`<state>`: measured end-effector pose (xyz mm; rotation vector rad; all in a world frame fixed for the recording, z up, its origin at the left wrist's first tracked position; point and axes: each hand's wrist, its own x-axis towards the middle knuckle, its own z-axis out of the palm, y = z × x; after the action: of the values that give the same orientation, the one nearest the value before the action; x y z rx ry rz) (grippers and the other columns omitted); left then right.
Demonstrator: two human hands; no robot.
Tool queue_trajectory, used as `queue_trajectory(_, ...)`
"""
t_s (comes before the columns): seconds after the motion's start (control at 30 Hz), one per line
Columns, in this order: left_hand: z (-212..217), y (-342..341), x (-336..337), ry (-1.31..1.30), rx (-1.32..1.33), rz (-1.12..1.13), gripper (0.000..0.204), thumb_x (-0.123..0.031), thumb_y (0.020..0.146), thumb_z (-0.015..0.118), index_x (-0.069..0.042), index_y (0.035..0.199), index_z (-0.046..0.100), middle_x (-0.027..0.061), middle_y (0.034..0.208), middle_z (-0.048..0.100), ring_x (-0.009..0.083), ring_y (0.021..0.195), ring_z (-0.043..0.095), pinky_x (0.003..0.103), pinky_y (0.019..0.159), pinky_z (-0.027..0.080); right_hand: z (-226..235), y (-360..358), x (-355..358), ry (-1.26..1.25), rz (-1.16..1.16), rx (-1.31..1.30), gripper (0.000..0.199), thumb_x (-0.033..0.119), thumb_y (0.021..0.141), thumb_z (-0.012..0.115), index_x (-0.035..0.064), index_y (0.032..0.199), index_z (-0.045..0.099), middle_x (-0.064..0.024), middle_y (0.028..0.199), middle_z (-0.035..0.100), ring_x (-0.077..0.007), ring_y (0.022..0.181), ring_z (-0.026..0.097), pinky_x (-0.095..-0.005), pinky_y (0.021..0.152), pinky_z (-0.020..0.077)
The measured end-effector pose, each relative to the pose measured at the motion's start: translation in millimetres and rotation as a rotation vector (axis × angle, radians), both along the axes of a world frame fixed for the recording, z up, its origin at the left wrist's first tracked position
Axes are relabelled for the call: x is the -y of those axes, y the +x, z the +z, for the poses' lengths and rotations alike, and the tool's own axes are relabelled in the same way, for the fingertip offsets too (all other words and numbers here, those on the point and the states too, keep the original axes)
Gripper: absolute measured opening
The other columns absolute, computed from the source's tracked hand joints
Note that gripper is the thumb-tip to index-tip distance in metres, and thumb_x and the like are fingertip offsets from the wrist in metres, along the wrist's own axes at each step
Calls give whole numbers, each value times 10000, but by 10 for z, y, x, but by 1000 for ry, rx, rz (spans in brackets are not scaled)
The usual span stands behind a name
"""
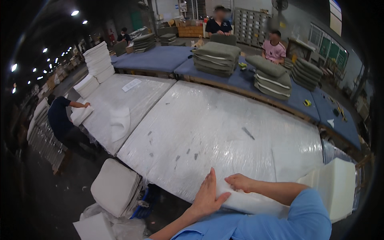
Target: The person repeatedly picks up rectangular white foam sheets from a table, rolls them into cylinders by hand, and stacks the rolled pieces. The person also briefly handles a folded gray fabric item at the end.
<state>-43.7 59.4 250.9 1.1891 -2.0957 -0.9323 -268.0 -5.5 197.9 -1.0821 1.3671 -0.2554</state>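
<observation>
A white, soft-looking pad (258, 203) lies across the near edge of the wrapped table, right in front of my body. My left hand (208, 196) stands on edge at its left end, fingers stretched out and thumb apart, palm toward the pad. Over the pad's far side reaches my right hand (240, 182), its fingers curled at the white material, with the fingertips partly hidden. My right forearm lies along the pad's top. To my right rises a stack of white foam pads (340, 186).
The plastic-wrapped table (208, 120) carries grey scraps (248, 133). White pads (114, 188) are stacked low at left. A co-worker (64, 124) bends over pads at far left. Blue tables (288, 94) behind hold grey-green cushion stacks (216, 58); more people stand beyond.
</observation>
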Motion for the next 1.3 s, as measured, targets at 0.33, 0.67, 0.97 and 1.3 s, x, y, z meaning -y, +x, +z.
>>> queue_trajectory(0.33, -13, -69, 110, -9, -31, 10, 1102, -413, 977, 655, 114, 1569, -111, 416, 1584, 210, 518, 1479, 289, 484, 1231, 255, -73, 217, 264, -338, 384, 295, 380, 345, 1099, 492, 24, 1253, 627, -24, 919, 629, -113, 752, 551, -310, 636, 466)
queue_trajectory(0.67, 21, 105, 73, -41, 15, 2, 753, -448, 981, 630, 19, 1515, 378, 350, 1360, 512, 480, 1310, 484, 473, 1143, 369, 450, -13, 111, -182, 401, -217, 233, 268, 1026, 593, 73, 1082, 707, -39, 813, 654, -129, 660, 540, -300, 555, 433)
queue_trajectory(0.97, -26, 227, 399, 0, -178, -251, 333, -327, 1030, 600, -50, 1174, 715, 161, 1222, 696, 329, 1258, 584, 435, 1108, 421, 1133, -630, 234, -417, 67, -93, 384, 391, 1042, 604, 72, 840, 679, 29, 669, 522, -69, 602, 439, -284, 524, 378)
queue_trajectory(1.3, -66, 227, 496, 337, -517, -392, 736, -624, 1035, 460, 8, 1402, 555, 174, 1333, 634, 300, 1317, 530, 443, 1158, 337, 1525, -385, -276, -697, 657, -343, 625, 664, 906, 636, 52, 1023, 588, -173, 769, 654, -377, 757, 659, -463, 674, 493)
